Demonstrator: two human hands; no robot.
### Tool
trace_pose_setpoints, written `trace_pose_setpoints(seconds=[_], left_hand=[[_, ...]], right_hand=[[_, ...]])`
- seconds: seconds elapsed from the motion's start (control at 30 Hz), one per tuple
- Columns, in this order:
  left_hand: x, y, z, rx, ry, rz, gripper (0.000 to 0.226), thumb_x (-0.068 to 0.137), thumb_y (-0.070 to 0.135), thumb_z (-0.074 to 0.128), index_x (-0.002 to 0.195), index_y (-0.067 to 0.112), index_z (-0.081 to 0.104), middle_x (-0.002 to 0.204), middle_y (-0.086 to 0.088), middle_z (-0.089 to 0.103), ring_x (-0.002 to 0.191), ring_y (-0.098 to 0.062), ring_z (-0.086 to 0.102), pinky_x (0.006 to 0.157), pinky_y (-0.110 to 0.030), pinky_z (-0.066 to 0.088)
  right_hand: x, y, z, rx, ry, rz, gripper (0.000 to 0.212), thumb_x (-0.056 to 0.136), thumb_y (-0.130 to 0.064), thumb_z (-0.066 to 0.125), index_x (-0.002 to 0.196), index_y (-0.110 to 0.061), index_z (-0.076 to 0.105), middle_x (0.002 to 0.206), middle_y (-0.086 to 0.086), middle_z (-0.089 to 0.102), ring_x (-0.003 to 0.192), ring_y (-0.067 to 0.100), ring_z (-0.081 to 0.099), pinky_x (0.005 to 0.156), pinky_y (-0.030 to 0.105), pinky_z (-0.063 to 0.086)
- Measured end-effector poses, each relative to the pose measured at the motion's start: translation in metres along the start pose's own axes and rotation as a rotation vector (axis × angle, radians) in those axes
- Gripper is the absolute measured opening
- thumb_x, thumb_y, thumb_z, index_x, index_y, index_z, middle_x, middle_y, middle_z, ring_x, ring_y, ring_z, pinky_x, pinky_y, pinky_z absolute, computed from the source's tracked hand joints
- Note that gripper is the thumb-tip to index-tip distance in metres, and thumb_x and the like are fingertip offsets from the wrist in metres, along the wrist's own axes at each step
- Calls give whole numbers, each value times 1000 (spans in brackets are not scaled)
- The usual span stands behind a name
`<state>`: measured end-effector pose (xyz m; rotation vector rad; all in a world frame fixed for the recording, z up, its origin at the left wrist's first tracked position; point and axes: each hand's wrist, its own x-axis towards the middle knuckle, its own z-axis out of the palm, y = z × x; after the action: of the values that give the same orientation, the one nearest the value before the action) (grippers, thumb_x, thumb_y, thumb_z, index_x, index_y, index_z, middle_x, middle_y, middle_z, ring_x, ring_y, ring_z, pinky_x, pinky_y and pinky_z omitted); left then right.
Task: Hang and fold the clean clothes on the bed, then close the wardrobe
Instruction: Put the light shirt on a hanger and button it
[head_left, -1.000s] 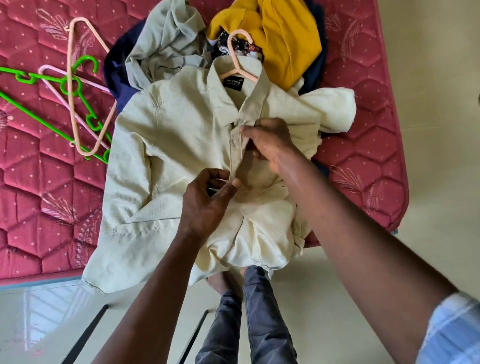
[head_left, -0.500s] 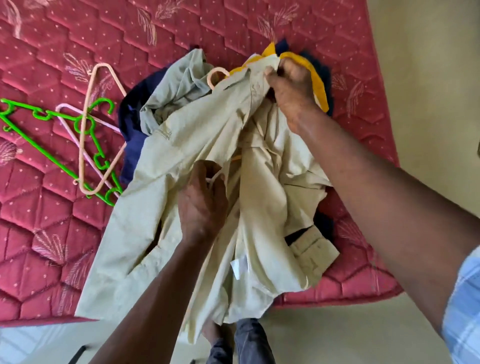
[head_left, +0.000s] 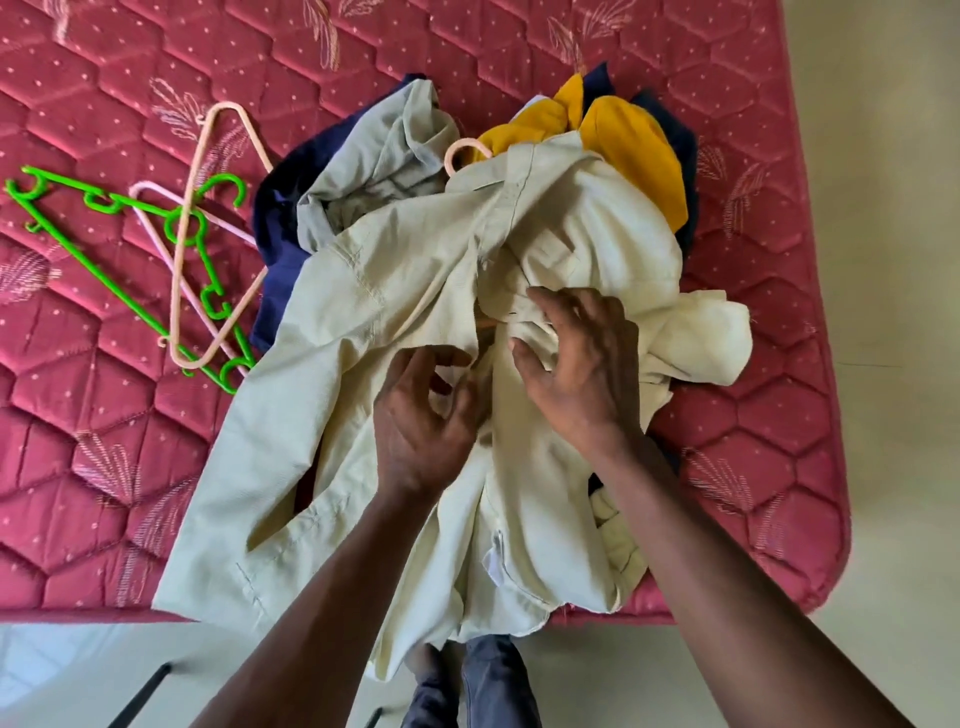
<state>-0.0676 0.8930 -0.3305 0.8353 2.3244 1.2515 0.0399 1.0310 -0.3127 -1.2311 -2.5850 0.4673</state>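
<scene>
A cream shirt (head_left: 415, 270) lies rumpled on the red mattress (head_left: 519, 47), its hem hanging over the near edge. A peach hanger sits inside it; only the hook (head_left: 461, 151) shows at the collar. My left hand (head_left: 423, 431) pinches the edge of the shirt's left front panel at mid-chest. My right hand (head_left: 579, 374) is beside it, fingers curled into the bunched right front. The wardrobe is out of view.
Under and behind the shirt lie a grey-green garment (head_left: 384, 150), a navy one (head_left: 278, 228) and a yellow one (head_left: 631, 140). Green (head_left: 78, 236), peach (head_left: 228, 130) and pink (head_left: 150, 200) hangers lie crossed on the left. Pale floor (head_left: 883, 338) runs along the right.
My right hand has come down from the collar to the middle of the shirt front. The right side of the shirt has bunched up. My left hand stays on the front edge.
</scene>
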Motion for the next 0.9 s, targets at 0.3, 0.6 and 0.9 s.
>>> trace_pose_setpoints(seconds=[0.3, 0.6, 0.9], left_hand=[[18, 14, 26, -109, -60, -371, 20, 89, 44, 76, 100, 27, 75, 82, 16, 74, 77, 10, 67, 66, -10, 50], [18, 27, 50, -130, -20, -450, 5, 89, 35, 74, 89, 30, 74, 78, 17, 72, 80, 2, 68, 72, -25, 53], [1, 41, 25, -123, 83, -234, 14, 94, 38, 74, 94, 25, 67, 73, 11, 71, 69, -3, 68, 67, -18, 48]], right_hand=[[34, -8, -9, 70, -138, 52, 15, 94, -31, 66, 103, -26, 77, 95, -7, 77, 89, 17, 67, 79, 33, 51], [-7, 1, -11, 823, -160, 560, 6, 92, -25, 76, 87, -22, 75, 67, -15, 69, 56, -3, 57, 62, 24, 44], [-16, -15, -12, 878, -47, 654, 4, 87, -20, 81, 87, -17, 78, 73, -5, 75, 62, 4, 65, 62, 25, 50]])
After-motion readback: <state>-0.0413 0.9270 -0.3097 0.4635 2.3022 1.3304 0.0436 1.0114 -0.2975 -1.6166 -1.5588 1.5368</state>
